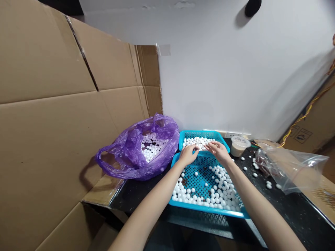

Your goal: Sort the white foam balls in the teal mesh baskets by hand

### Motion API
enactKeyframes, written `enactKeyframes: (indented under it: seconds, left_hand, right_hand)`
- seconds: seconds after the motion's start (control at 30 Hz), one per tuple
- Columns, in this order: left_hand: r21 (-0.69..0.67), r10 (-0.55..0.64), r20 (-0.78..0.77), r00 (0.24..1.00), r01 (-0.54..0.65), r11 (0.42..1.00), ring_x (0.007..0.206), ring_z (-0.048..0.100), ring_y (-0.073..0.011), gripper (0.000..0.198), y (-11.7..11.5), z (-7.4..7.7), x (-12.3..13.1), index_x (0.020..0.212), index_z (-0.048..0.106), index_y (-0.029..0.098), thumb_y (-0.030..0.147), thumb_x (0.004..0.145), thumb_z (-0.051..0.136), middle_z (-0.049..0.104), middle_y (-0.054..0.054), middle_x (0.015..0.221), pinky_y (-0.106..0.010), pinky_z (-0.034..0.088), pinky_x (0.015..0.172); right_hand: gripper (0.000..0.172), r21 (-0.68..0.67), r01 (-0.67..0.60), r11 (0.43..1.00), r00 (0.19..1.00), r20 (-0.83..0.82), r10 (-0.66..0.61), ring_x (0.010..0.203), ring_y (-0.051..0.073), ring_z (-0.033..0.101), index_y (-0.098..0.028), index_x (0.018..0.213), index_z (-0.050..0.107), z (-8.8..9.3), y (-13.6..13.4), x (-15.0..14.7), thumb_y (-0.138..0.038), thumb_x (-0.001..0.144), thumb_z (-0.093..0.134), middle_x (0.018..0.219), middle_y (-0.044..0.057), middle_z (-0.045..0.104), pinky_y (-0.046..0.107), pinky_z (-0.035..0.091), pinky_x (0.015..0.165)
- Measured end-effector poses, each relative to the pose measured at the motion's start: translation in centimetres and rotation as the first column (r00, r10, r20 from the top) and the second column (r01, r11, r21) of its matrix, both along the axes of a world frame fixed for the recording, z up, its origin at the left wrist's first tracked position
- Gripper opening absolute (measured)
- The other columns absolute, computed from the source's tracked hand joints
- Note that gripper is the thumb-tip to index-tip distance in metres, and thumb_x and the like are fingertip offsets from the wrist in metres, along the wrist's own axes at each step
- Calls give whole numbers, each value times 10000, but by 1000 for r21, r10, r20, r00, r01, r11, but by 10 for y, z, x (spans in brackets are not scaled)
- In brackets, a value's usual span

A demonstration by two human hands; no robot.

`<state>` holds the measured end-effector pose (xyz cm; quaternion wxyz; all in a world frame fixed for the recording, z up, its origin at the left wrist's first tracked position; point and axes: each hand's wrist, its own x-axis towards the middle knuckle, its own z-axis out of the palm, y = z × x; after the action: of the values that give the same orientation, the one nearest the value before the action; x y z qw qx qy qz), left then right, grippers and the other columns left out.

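Lightly, the left hand and right hand hover half open at center frame, fingers loosely curved, gripping nothing visible. Their fingertips meet the white foam balls heaped in the far blue basket. More balls fill the near basket; a purple bag lies left.

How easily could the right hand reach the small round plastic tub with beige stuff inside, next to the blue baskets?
Probably quite easily. The right hand is close to the round plastic tub, and only the corner of the upper turquoise plastic basket seems to lie between them. It is low, so the hand could likely pass over it.
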<state>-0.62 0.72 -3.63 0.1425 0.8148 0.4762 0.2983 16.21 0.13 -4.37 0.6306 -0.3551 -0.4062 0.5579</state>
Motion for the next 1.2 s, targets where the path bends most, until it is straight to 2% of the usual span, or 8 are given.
enactKeyframes:
  seconds: [0.1, 0.23, 0.53, 0.73, 0.87, 0.93, 1.03, 1.2]
  left_hand:
    - [13, -5, 17, 1000, 5, 1000, 836, 562, -165, 167, 0, 1, 0, 830, 620, 192, 250, 759, 481, 647, -16, 849, -299, 402, 804]
    - [-6, 3, -3, 1000, -3, 1000, 807, 573, -161, 179, 2, 0, 0, 781, 627, 191, 269, 767, 467, 654, -13, 825, -289, 409, 773]
    - [-3, 11, -9, 1000, -11, 1000, 821, 571, -162, 186, 1, 0, 1, 743, 621, 188, 299, 764, 475, 650, -13, 825, -301, 390, 805]
    - [-36, -57, -24, 998, 57, 998, 847, 570, -166, 193, 1, 1, -1, 797, 622, 202, 346, 745, 505, 651, 1, 872, -301, 397, 798]
    - [-41, -94, -33, 995, 92, 995, 856, 570, -166, 190, 4, -2, -3, 828, 631, 204, 322, 738, 514, 650, -9, 889, -284, 404, 786]
    - [-42, -95, -36, 995, 94, 995, 853, 571, -167, 177, 5, -3, -4, 834, 633, 204, 289, 736, 512, 650, -11, 889, -280, 408, 779]
    - [-41, -86, -28, 996, 85, 996, 842, 571, -164, 188, 5, -2, -3, 828, 634, 198, 291, 757, 486, 651, -15, 879, -276, 412, 776]
    - [-39, -76, -17, 997, 75, 996, 831, 571, -159, 206, 1, 1, -3, 825, 631, 196, 314, 772, 470, 652, -13, 870, -274, 411, 778]
  right_hand:
    - [472, 90, 150, 985, 970, 178, -164, 743, 176, 622, -204, 819, 408, -3, 0, 1, -463, 559, 704, 789, 6, 560, 373, 514, 742]
    - [430, 211, 274, 938, 811, 473, -343, 753, 187, 585, -200, 852, 399, -4, -3, 5, -522, 643, 593, 861, 60, 544, 347, 505, 650]
    - [304, 328, 309, 893, 555, 700, -449, 746, 201, 547, -171, 892, 479, 0, -11, 6, -412, 711, 512, 961, 112, 563, 336, 438, 648]
    - [259, 347, -16, 938, 637, 726, -259, 538, 112, 474, -180, 911, 465, 4, -17, -6, -392, 763, 470, 729, 18, 536, 236, 379, 506]
    - [192, 266, -213, 940, 616, 783, -83, 446, 71, 394, -179, 869, 463, 6, -26, -13, -346, 775, 450, 656, -20, 501, 202, 329, 449]
    - [139, 169, -355, 919, 537, 842, 53, 453, 81, 426, -170, 815, 497, 5, -29, -15, -291, 774, 442, 577, -30, 491, 200, 343, 468]
    - [131, 20, -514, 858, 324, 930, 173, 478, 107, 483, -164, 788, 569, 2, -32, -19, -201, 748, 450, 515, -23, 513, 215, 369, 521]
    - [215, 25, -451, 892, 50, 999, -2, 558, 140, 515, -198, 909, 624, -7, -32, -24, -189, 733, 500, 635, 20, 591, 225, 339, 540]
